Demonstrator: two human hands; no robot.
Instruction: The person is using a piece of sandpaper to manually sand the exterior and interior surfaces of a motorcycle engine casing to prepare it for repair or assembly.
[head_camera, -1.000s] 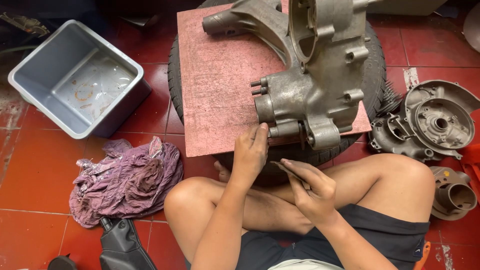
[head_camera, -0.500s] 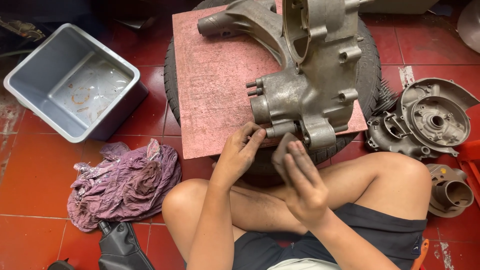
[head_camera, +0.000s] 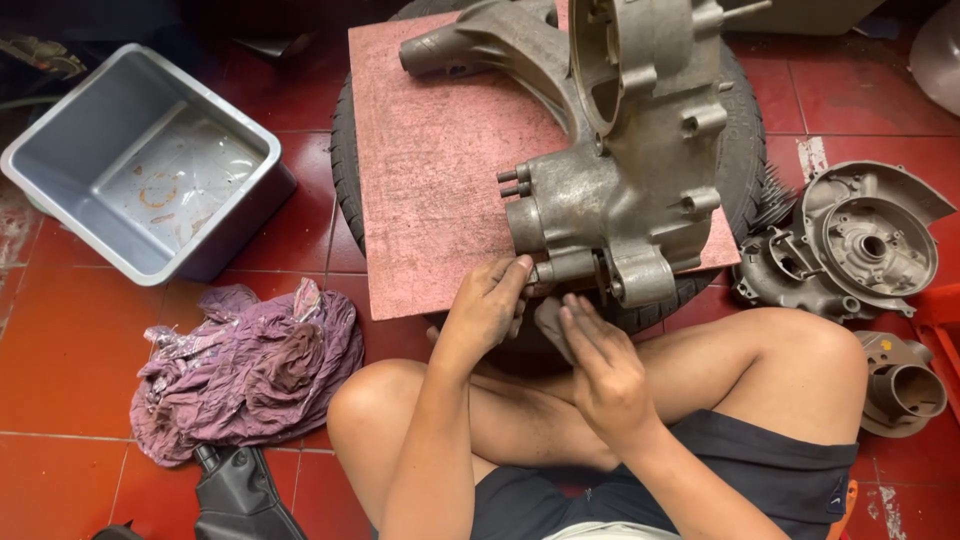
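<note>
A grey metal engine casing (head_camera: 610, 190) lies on a pink board (head_camera: 430, 190) that rests on a black tyre (head_camera: 345, 160). I sit cross-legged in front of it. My left hand (head_camera: 488, 305) reaches up to the casing's lower left corner, and its fingertips pinch a stub there. My right hand (head_camera: 605, 375) is just below the casing, fingers pointing up, holding a small flat grey piece (head_camera: 548, 322) against its fingertips. What this piece is cannot be made out.
An empty grey plastic tub (head_camera: 140, 165) stands at the left on the red tiled floor (head_camera: 70, 350). A crumpled purple rag (head_camera: 250, 365) lies by my left knee. More metal engine covers (head_camera: 860, 245) and a round part (head_camera: 905, 385) sit at the right.
My right hand has turned and risen toward the casing's lower edge, bringing the grey piece close to my left hand. My left hand stays at the casing's corner.
</note>
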